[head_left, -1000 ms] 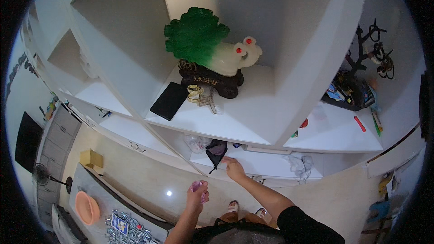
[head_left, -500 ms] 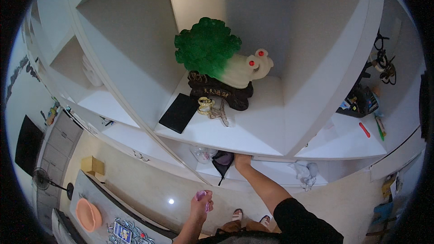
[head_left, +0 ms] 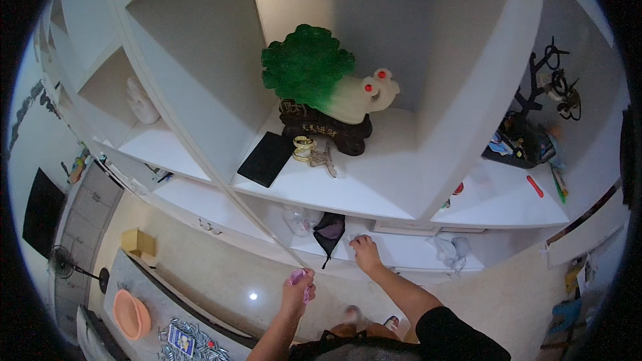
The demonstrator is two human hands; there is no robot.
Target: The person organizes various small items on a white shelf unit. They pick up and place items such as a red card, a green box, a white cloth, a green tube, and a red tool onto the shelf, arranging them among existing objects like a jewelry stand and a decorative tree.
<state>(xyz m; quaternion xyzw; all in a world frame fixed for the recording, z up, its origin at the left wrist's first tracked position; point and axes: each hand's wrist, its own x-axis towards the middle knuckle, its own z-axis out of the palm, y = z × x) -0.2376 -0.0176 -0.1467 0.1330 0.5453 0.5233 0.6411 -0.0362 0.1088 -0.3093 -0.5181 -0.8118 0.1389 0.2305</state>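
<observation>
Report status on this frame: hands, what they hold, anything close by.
Left hand closed on a small pink thing, held off the shelf. Right hand on the lower shelf, pressing a white cloth. Black pouch just left of it.

Home living room: white wall shelving above the right hand, green cabbage ornament, standing fan, tiled floor.

The right hand presses a white cloth on the lower shelf, beside a dark pouch. The left hand holds a small pink object in its grip.
</observation>
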